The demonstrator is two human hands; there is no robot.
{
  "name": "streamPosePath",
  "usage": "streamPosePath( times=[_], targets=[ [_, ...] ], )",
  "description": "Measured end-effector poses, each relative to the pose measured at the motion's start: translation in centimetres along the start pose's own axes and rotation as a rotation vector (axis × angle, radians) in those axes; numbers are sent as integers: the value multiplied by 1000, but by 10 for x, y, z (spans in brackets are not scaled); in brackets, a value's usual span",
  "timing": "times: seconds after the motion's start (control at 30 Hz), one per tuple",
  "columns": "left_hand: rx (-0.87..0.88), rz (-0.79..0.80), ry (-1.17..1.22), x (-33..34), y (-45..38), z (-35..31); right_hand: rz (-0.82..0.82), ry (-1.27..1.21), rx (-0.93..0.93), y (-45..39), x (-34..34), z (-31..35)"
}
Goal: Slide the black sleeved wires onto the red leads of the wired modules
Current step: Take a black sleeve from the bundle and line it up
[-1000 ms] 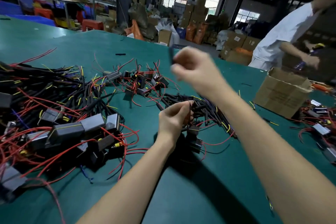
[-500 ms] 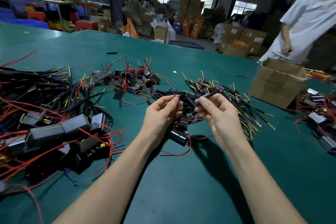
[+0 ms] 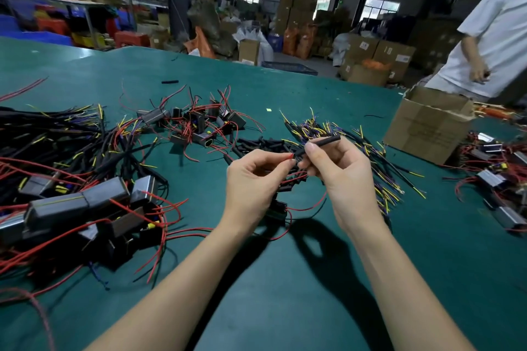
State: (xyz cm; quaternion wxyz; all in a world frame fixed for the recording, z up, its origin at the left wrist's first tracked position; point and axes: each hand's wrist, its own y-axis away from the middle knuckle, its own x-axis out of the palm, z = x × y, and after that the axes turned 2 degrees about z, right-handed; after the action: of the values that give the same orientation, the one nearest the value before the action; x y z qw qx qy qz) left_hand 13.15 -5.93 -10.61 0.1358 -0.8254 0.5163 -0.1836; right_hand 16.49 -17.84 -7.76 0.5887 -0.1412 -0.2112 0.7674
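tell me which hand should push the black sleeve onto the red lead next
Right. The right hand already pinches the black sleeve, its open end at the red lead tip, which the left hand pinches steady.

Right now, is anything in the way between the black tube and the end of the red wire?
Nothing visible. The right hand pinches the black sleeve, the left hand pinches the red lead, and their ends nearly meet.

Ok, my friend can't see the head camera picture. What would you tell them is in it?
Two hands meet above a green table: the left hand pinches a red lead, and the right hand holds a black sleeve at its tip. Piles of wired modules lie around.
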Motion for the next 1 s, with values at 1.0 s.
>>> streamPosePath(
  times=[1.0],
  targets=[
    [225,9,-310,-1,1,6,47,221,21,1,-6,-2]
  ],
)
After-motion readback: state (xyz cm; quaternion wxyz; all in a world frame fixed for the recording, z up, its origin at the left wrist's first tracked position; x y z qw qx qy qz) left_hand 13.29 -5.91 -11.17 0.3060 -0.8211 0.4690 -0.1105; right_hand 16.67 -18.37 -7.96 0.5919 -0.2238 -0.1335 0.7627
